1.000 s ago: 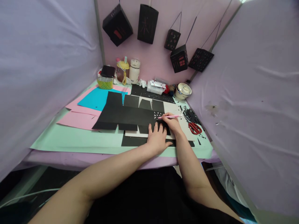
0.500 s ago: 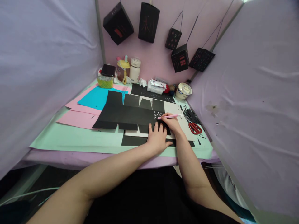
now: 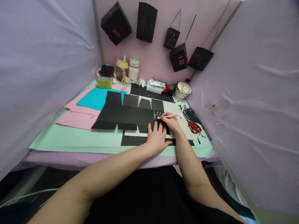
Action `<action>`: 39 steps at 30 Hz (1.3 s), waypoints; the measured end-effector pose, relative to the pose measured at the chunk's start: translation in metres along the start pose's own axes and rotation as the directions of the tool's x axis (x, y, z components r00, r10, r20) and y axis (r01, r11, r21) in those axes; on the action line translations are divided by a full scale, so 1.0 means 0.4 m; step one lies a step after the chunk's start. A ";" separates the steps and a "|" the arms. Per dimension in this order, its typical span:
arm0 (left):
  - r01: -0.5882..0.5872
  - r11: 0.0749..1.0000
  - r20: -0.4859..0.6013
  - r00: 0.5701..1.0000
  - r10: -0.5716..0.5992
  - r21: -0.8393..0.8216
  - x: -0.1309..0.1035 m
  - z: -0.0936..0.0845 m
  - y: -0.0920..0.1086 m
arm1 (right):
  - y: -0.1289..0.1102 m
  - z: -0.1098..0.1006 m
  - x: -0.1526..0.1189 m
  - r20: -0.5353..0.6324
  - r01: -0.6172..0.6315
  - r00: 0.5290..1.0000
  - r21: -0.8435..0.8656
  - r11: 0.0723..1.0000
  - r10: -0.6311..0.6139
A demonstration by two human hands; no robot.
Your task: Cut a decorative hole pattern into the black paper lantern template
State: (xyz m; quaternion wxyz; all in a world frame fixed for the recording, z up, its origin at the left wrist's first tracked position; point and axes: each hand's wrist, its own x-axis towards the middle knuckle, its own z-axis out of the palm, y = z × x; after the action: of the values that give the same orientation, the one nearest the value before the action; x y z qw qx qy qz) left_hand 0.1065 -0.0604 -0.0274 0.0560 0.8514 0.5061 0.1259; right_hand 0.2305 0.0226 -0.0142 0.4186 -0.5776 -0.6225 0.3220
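Note:
A large sheet of black card (image 3: 126, 115) with notched edges and a cluster of small cut-outs near its right end lies across the table. My left hand (image 3: 157, 137) presses flat on its lower right part, fingers spread. Pinched in my right hand (image 3: 171, 120) is a slim pink craft knife (image 3: 171, 116), its tip down at the cut-outs; the blade itself is too small to make out. Beneath the card, a white board (image 3: 171, 107) shows around the edges, and a black strip (image 3: 133, 141) lies nearer the table's front edge.
Red-handled scissors (image 3: 194, 127) and black scraps (image 3: 190, 114) lie on the right. Pink (image 3: 74, 119) and blue sheets (image 3: 93, 98) are on the left. A cup (image 3: 121, 70), a white bottle (image 3: 134, 71) and a bowl (image 3: 182, 90) stand behind. Black lanterns (image 3: 146, 22) hang above.
Both hands keep nearly the same place on the card, and the knife tip stays by the cut-outs. The whole view has shifted slightly.

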 end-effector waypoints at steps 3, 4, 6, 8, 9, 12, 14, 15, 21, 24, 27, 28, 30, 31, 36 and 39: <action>-0.001 1.000 0.001 1.000 0.001 0.003 0.000 0.002 0.000 | 0.003 -0.001 0.001 0.000 0.008 1.000 -0.003 1.000 -0.008; -0.002 1.000 0.002 1.000 0.002 0.004 0.000 0.002 0.000 | 0.004 -0.002 0.002 0.000 0.008 1.000 -0.003 1.000 -0.008; -0.001 1.000 0.002 1.000 0.001 0.005 0.000 0.002 -0.001 | 0.003 -0.002 0.001 0.000 0.005 1.000 -0.004 1.000 -0.005; 0.001 1.000 0.004 1.000 -0.001 0.005 0.000 0.001 -0.001 | 0.000 -0.001 0.000 -0.004 0.001 1.000 -0.005 1.000 -0.001; 0.002 1.000 0.006 1.000 -0.002 0.004 0.000 0.001 -0.001 | -0.001 -0.001 0.000 -0.007 0.001 1.000 -0.006 1.000 -0.001; -0.003 1.000 0.006 1.000 0.003 0.001 0.000 -0.002 -0.001 | -0.004 -0.001 -0.003 -0.011 0.013 1.000 -0.016 1.000 -0.013; -0.006 1.000 0.006 1.000 0.006 0.001 0.000 -0.003 -0.001 | -0.004 0.000 -0.004 -0.011 0.037 0.999 -0.034 0.999 -0.038; -0.007 1.000 0.006 1.000 0.007 0.002 0.000 -0.004 0.000 | -0.002 0.000 -0.005 -0.011 0.056 0.998 -0.044 0.997 -0.057; 0.000 1.000 0.017 1.000 0.000 0.009 -0.001 -0.008 0.003 | 0.011 0.007 -0.004 -0.012 0.198 0.980 -0.083 0.977 -0.199; 0.001 1.000 0.016 1.000 -0.001 0.008 -0.002 -0.010 0.003 | 0.014 0.005 -0.002 -0.006 0.226 0.974 -0.093 0.970 -0.228; 0.003 1.000 0.020 1.000 -0.003 0.002 -0.001 -0.010 0.002 | 0.014 -0.006 -0.002 0.040 0.236 0.972 -0.074 0.969 -0.233; 0.004 1.000 0.023 1.000 -0.004 0.001 -0.001 -0.010 0.002 | 0.014 -0.010 -0.003 0.062 0.232 0.972 -0.062 0.971 -0.229; 0.003 1.000 0.024 1.000 -0.003 0.001 0.000 -0.008 0.001 | 0.015 -0.019 -0.004 0.101 0.220 0.971 -0.043 0.974 -0.215; 0.003 1.000 0.021 1.000 -0.003 0.002 0.000 -0.008 0.001 | 0.015 -0.023 -0.004 0.113 0.215 0.971 -0.038 0.976 -0.209; 0.007 1.000 0.022 1.000 -0.007 0.000 0.000 -0.008 0.001 | 0.022 -0.026 -0.002 0.109 0.206 0.974 -0.041 0.978 -0.200; 0.008 1.000 0.028 1.000 -0.008 -0.003 0.000 -0.010 0.002 | 0.027 -0.024 0.002 0.106 0.203 0.975 -0.043 0.978 -0.198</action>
State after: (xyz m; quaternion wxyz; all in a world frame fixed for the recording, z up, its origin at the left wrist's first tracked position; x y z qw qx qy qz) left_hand 0.1061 -0.0610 -0.0233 0.0649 0.8510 0.5085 0.1143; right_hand 0.2437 0.0238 -0.0193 0.4012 -0.5060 -0.7063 0.2901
